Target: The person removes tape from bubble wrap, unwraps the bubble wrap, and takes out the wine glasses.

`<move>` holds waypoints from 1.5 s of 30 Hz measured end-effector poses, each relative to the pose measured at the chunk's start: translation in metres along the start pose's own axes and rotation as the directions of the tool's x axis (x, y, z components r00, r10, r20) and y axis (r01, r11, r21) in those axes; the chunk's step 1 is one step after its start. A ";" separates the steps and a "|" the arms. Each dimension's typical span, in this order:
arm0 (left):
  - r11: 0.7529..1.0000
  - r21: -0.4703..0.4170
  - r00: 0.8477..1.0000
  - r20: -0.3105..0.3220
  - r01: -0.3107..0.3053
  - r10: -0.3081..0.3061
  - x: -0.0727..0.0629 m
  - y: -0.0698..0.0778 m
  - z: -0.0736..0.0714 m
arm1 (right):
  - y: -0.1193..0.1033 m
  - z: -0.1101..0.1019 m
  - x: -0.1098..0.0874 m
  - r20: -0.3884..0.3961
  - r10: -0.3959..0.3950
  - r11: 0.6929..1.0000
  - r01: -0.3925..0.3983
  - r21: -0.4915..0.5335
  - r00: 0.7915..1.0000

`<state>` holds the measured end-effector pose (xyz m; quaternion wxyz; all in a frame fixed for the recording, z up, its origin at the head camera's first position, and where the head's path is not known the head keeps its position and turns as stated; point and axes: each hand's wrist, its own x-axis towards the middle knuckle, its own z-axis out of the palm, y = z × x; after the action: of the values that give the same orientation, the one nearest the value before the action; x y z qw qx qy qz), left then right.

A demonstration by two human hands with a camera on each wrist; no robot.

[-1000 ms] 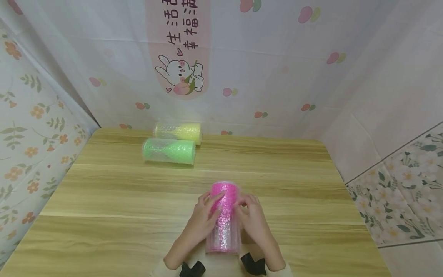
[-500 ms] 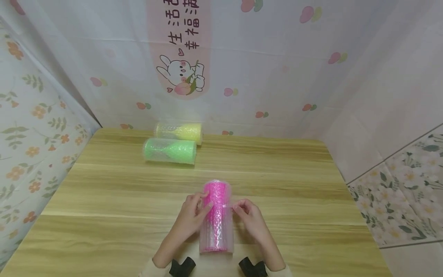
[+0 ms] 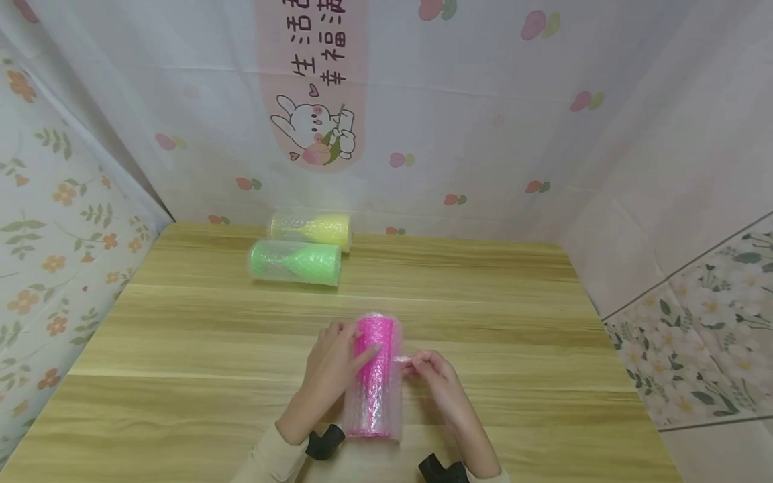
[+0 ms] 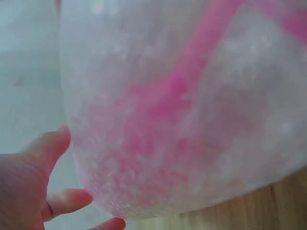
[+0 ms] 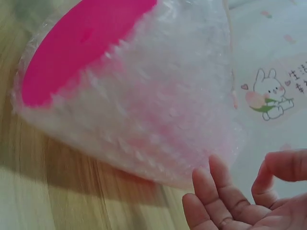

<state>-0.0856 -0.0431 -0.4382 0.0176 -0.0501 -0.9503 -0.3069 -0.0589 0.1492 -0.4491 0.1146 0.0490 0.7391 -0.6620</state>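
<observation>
A pink hourglass-shaped thing (image 3: pixel 376 376) wrapped in clear bubble wrap lies lengthwise near the front of the table. My left hand (image 3: pixel 331 359) grips its left side, the thumb across the top; in the left wrist view, fingertips (image 4: pixel 76 197) touch the wrapping's edge. On the right side, my right hand (image 3: pixel 439 376) pinches the end of a clear tape strip (image 3: pixel 401 360) that stretches off the wrap. In the right wrist view, the flat pink end (image 5: pixel 81 52) shows inside the wrap, and the other fingers of my right hand (image 5: pixel 249 201) are beside it.
Towards the back left lie two similar wrapped things, one green (image 3: pixel 296 263) and, behind it, one yellow (image 3: pixel 314 230). A printed white curtain (image 3: pixel 459 127) hangs along the back edge of the wooden table (image 3: pixel 513 322).
The pink wrapped thing has shifted left with my left hand. My right hand has drawn away from its side, and the tape strip between them now shows longer.
</observation>
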 end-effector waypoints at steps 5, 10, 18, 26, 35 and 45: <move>0.999 0.040 1.000 0.010 -0.014 0.014 0.004 0.003 -0.003 | 0.001 -0.003 -0.001 0.000 -0.002 1.000 0.002 0.017 1.000; 0.993 0.019 0.993 0.006 -0.114 0.114 0.007 0.004 -0.004 | -0.001 -0.006 0.000 -0.018 0.008 0.998 -0.007 0.059 1.000; 0.948 0.000 0.941 0.117 -0.319 0.317 0.012 0.003 -0.007 | -0.011 -0.011 0.008 0.018 -0.063 0.996 0.061 0.065 0.998; 0.948 -0.036 0.922 0.224 -0.316 0.316 0.017 0.002 -0.007 | -0.033 -0.011 0.029 0.066 -0.166 0.950 0.177 -0.259 0.984; 0.950 -0.089 0.918 0.243 -0.301 0.313 0.021 -0.001 -0.003 | -0.059 0.003 0.055 0.265 -0.229 0.709 0.347 -0.614 0.937; 0.952 -0.069 0.927 0.217 -0.299 0.307 0.018 0.000 -0.005 | -0.062 0.009 0.060 0.334 -0.268 0.464 0.425 -0.777 0.904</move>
<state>-0.1033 -0.0444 -0.4329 -0.0440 -0.2309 -0.9215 -0.3093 -0.1295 0.1281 -0.4040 0.0473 -0.2180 0.9450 -0.2390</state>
